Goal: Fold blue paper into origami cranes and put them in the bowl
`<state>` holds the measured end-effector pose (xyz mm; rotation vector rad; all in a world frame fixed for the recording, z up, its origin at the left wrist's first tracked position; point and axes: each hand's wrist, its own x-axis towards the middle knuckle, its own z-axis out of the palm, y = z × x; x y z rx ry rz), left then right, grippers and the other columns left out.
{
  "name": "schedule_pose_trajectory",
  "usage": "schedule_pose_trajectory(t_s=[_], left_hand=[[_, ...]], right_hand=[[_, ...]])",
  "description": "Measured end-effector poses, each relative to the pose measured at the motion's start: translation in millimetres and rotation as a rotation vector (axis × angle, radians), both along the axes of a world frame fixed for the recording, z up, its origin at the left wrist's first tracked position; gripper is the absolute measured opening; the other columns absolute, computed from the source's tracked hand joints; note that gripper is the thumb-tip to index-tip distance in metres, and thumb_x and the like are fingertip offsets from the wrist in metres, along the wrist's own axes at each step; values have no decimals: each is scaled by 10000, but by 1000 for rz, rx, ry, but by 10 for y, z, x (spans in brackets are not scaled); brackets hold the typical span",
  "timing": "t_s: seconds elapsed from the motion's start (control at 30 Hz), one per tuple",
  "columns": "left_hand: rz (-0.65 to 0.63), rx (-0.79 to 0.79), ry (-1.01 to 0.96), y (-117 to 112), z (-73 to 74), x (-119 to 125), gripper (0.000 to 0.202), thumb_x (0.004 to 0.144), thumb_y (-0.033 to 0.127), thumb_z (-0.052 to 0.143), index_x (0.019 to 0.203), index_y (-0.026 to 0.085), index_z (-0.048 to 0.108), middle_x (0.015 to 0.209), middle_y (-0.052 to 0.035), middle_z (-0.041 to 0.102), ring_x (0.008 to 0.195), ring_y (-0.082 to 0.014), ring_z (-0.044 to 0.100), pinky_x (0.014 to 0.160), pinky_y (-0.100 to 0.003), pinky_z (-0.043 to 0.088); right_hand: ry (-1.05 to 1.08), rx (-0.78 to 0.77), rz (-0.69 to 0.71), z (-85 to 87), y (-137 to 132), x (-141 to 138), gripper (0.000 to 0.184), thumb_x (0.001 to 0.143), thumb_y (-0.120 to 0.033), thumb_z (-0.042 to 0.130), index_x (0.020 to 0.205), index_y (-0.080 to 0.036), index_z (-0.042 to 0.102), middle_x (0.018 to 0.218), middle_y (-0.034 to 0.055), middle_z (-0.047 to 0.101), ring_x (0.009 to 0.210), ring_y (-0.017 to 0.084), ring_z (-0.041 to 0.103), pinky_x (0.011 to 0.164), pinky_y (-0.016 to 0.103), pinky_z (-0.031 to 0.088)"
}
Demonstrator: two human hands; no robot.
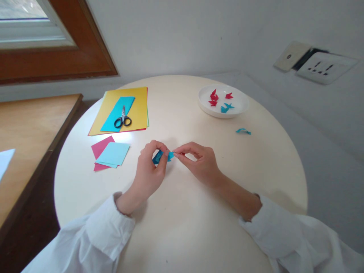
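Between both hands, over the middle of the round table, is a small folded piece of blue paper (158, 157). My left hand (150, 167) pinches its body between thumb and fingers. At its right end, my right hand (200, 163) pinches a tip with thumb and index finger. The fingers partly cover the paper, so its full shape is hidden. Left of my left hand lie light blue paper squares (113, 153) on top of pink paper squares (101, 148).
Scissors (123, 119) lie on a blue paper strip (115, 113) over yellow sheets (139, 110). A white dish (205, 108) at the back right holds several red and blue folded paper pieces. A curled blue scrap (243, 131) lies nearer. Walls stand behind the white table (182, 227).
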<state>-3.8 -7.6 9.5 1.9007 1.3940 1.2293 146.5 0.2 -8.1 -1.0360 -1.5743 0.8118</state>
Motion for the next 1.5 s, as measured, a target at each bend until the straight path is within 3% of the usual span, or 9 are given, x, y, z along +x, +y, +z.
schedule_pose_trajectory(t_s=[0.83,1.23,1.5], left_hand=[[15,-1,1,-10,14,1,58,804,165,489,763,206,488,736,-12,586,723,-160,561,675,-317,445],[17,14,-50,-3,-22,1,52,802,171,513,774,209,492,749,-11,594,740,-157,576,700,-315,451],[39,15,-67,1,-24,8,58,803,168,512,772,211,489,756,-7,587,745,-159,566,709,-318,445]], right_hand=[[91,-80,2,22,8,-27,108,720,-276,680,670,-190,637,655,10,687,631,136,640,614,266,516],[227,-148,32,20,8,-37,230,723,-405,682,759,-201,582,699,3,666,664,142,671,676,286,558],[222,-97,-27,-15,34,-18,173,769,-350,634,844,-202,587,765,16,651,689,132,640,694,291,537]])
